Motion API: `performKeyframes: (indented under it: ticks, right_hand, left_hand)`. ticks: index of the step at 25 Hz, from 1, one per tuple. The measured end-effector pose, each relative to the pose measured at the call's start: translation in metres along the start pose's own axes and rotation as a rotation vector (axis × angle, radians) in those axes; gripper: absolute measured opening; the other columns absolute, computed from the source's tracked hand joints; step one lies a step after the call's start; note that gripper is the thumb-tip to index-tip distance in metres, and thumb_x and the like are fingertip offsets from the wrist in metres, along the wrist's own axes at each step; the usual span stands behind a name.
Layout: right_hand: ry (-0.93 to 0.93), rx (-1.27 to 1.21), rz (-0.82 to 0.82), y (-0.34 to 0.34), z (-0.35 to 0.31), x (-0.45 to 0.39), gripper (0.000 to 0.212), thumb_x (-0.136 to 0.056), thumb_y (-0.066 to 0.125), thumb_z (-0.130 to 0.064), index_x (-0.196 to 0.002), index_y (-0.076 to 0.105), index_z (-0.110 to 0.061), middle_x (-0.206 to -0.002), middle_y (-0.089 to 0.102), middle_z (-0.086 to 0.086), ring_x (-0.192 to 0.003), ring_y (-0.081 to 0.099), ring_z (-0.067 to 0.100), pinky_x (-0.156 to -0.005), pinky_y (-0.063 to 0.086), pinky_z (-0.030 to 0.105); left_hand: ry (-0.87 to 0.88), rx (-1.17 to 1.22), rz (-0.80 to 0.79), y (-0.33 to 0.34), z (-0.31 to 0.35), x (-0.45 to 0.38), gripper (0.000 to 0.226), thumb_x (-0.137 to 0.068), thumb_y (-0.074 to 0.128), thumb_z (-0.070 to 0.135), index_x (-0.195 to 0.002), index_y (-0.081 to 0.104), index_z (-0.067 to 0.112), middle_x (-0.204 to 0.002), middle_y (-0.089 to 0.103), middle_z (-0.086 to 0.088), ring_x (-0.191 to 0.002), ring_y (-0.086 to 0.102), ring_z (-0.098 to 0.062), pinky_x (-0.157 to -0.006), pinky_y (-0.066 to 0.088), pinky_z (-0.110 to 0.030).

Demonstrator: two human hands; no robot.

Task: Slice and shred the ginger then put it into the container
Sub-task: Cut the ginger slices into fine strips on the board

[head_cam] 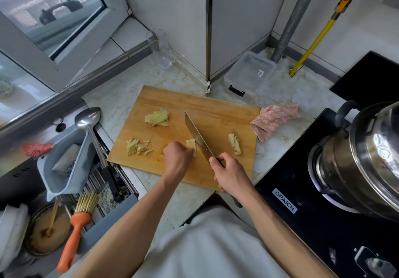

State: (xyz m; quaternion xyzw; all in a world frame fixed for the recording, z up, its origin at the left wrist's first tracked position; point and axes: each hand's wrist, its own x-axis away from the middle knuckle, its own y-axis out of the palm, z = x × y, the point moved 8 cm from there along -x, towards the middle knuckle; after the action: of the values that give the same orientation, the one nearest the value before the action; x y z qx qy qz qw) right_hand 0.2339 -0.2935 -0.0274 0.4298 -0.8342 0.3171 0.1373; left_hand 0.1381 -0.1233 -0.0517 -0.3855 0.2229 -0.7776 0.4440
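Ginger slices (191, 146) lying stacked on the board (216, 116), long axis pointing away; left hand (177, 155) fingers curling on them, right hand (230, 175) gripping the knife (197, 136), tip pointing far-left. Container (250, 72) sitting beyond on the worktop (121, 98).

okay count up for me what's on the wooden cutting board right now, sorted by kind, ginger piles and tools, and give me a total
Ginger slices: 2, one stack at the far left, one stack held by the left hand
Ginger shreds: 1 pile
Ginger scraps: 1 heap at the right
Knives: 1, the knife in the right hand
Total: 5 on the cutting board
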Motion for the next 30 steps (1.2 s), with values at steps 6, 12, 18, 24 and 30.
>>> performKeyframes:
  ticks: [6,12,18,24,30]
  right_hand:
    - [-0.074,0.073,-0.095,0.004,-0.016,-0.018,0.031,-0.099,0.049,-0.049,-0.099,0.054,-0.019,-0.075,0.064,0.003,-0.057,0.052,0.016,-0.058,0.045,0.033]
    - [-0.110,0.160,-0.112,-0.015,-0.021,-0.022,0.031,-0.098,0.050,-0.048,-0.094,0.055,-0.018,-0.069,0.062,0.002,-0.054,0.053,0.015,-0.054,0.043,0.031]
    - [-0.162,0.291,-0.112,-0.010,-0.029,-0.020,0.033,-0.096,0.054,-0.045,-0.085,0.053,-0.014,-0.059,0.052,-0.003,-0.047,0.045,0.014,-0.048,0.034,0.029]
    - [-0.157,0.323,-0.141,-0.011,-0.035,-0.021,0.031,-0.094,0.055,-0.046,-0.089,0.056,-0.015,-0.061,0.052,-0.004,-0.048,0.045,0.014,-0.050,0.034,0.029]
    - [-0.173,0.365,-0.179,-0.001,-0.041,-0.022,0.031,-0.094,0.054,-0.050,-0.091,0.056,-0.020,-0.064,0.054,-0.003,-0.056,0.051,0.018,-0.054,0.038,0.031]
  left_hand:
    - [-0.092,0.255,0.006,0.006,-0.019,0.008,0.022,-0.085,0.070,0.019,-0.066,0.072,0.008,-0.057,0.069,-0.006,-0.062,0.071,-0.024,-0.069,0.061,-0.044]
    - [0.104,0.071,0.028,-0.011,-0.011,0.015,0.016,-0.091,0.068,0.018,-0.102,0.073,0.008,-0.095,0.072,0.000,-0.080,0.067,-0.017,-0.075,0.055,-0.030]
    - [0.710,-0.395,0.115,-0.005,0.006,0.029,0.022,-0.090,0.066,0.004,-0.109,0.075,0.011,-0.113,0.067,-0.012,-0.097,0.064,-0.033,-0.071,0.058,-0.040]
    - [0.726,-0.357,0.131,-0.005,0.000,0.028,0.026,-0.083,0.071,-0.003,-0.106,0.076,0.009,-0.108,0.066,-0.013,-0.096,0.063,-0.036,-0.071,0.057,-0.039]
    - [0.703,-0.357,0.186,-0.001,-0.007,0.041,0.037,-0.078,0.073,-0.006,-0.111,0.075,0.012,-0.113,0.064,-0.015,-0.095,0.062,-0.037,-0.068,0.057,-0.042]
